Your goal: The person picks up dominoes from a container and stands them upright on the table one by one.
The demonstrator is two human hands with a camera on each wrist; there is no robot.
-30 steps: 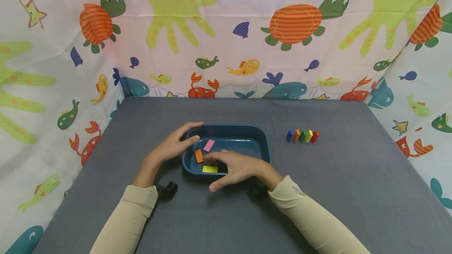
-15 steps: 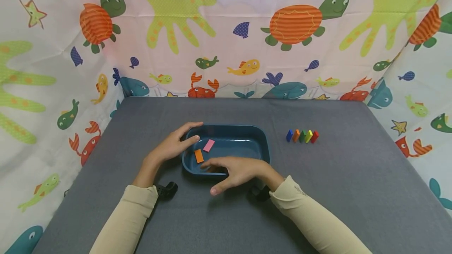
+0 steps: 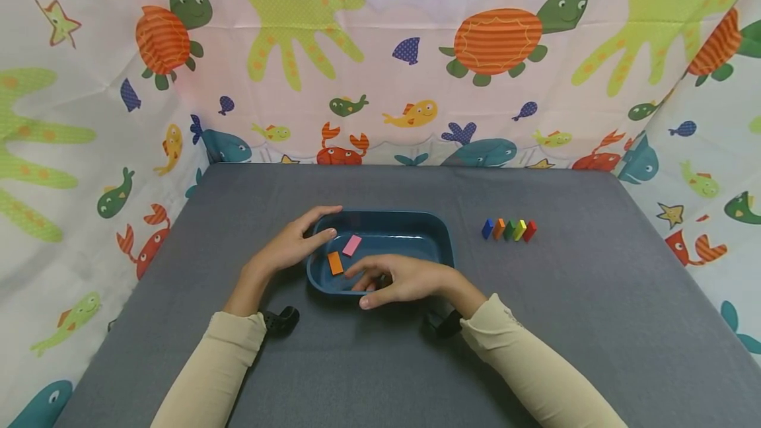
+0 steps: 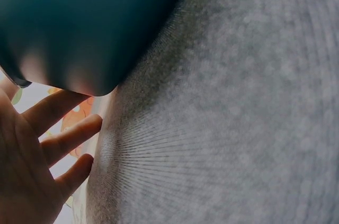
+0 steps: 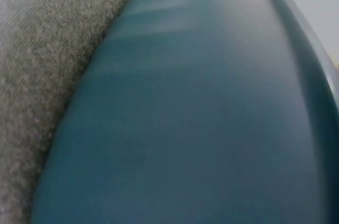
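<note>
— Facing a curtain (image 3: 380, 101) printed with turtles, crabs and fish, and looking down on grey cloth (image 3: 380, 375). Finding what on it?

— Seeing a tray (image 3: 410, 245) near the middle, running its long axis left to right.

— And inside?

— Finding a pink block (image 3: 352, 246) in the left part and, just nearer, an orange block (image 3: 335, 263).

— Pointing which way?

— Slanting from near left to far right with the pink; pointing mostly away with the orange, leaning its far end slightly left.

— Looking like what?

— Showing plain, flat, oblong faces on both; showing glossy dark blue on the tray, rounding at the corners.

— Doing what with the left hand (image 3: 291, 243)?

— Resting it on the tray's left end, spreading straight fingers (image 4: 73, 136), laying the thumb over the rim.

— And with the right hand (image 3: 407, 279)?

— Reaching over the near rim, bending the fingers beside the orange block, keeping the thumb apart. Being unable to tell whether gripping anything.

— Noticing more?

— Spotting five upright blocks (image 3: 509, 230) well right of the tray, going blue, orange, green, yellow, red.
</note>
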